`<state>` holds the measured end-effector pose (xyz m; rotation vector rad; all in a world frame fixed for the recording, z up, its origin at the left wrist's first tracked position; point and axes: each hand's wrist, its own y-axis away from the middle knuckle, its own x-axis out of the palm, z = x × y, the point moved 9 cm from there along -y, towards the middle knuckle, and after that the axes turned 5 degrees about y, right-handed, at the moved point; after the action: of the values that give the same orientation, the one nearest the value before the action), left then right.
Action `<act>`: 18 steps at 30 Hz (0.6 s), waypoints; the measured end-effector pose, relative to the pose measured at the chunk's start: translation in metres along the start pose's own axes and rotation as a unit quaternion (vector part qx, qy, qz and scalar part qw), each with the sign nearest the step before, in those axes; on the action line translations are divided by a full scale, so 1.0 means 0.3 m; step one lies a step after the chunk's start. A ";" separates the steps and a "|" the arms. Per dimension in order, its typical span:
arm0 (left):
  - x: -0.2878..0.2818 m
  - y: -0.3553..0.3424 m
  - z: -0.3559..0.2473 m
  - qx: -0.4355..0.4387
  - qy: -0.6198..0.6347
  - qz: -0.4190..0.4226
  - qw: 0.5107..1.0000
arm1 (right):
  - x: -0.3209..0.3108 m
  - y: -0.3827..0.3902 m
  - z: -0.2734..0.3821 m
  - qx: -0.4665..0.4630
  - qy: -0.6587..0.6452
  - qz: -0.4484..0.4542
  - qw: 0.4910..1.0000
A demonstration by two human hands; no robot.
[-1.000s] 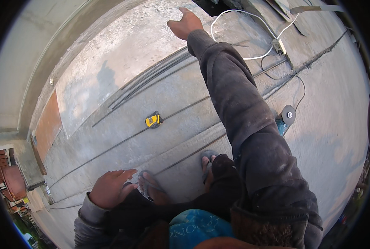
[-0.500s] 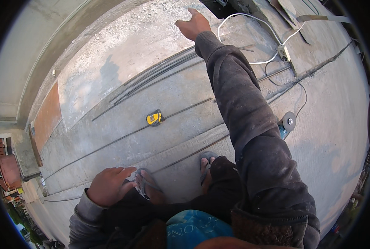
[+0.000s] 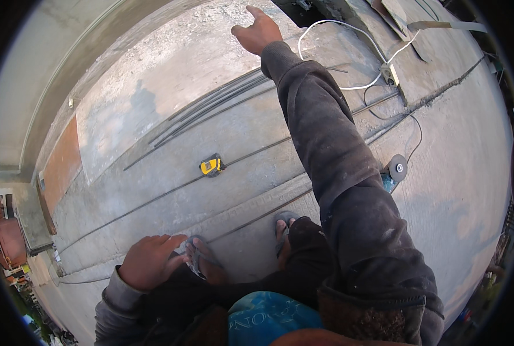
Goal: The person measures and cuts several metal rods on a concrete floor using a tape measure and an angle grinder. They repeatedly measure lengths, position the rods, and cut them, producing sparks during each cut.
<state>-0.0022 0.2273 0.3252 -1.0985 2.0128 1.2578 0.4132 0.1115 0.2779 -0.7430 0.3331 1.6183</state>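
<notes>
My right arm reaches far forward in a dusty dark sleeve. At its end my right hand (image 3: 258, 32) holds nothing, its index finger stretched out and thumb apart, above the rubble-strewn floor. My left hand (image 3: 153, 260) hovers near my left knee, thumb apart from the fingers and nothing in it. Midway on the floor a yellow and black tape measure (image 3: 212, 165) rests against a long thin steel rod (image 3: 147, 202). Several more steel rods (image 3: 202, 109) lie side by side beneath my outstretched wrist.
An angle grinder (image 3: 396, 169) lies right of my sleeve, its cord running to a socket block (image 3: 389, 75) on a white cable (image 3: 349, 88). A dark opening (image 3: 294, 12) in the floor lies just past my right hand. A brown board (image 3: 62, 164) stands at left.
My right hand stays extended, slightly farther left and up in view. The whole scene shifts a little left with it. Nothing on the floor has been moved.
</notes>
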 end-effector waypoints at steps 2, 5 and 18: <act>-0.004 0.001 -0.003 0.002 -0.004 -0.005 1.000 | -0.019 -0.012 -0.024 0.020 -0.002 -0.016 1.000; 0.001 -0.005 -0.001 0.010 -0.003 -0.002 1.000 | -0.045 -0.058 -0.046 -0.027 -0.031 -0.075 0.996; 0.002 0.010 -0.021 0.022 -0.002 -0.008 1.000 | -0.052 -0.033 -0.082 0.024 -0.010 -0.038 0.999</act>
<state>-0.0053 0.2222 0.3288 -1.0891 2.0149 1.2003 0.4300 0.0866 0.2711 -0.6943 0.3246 1.5409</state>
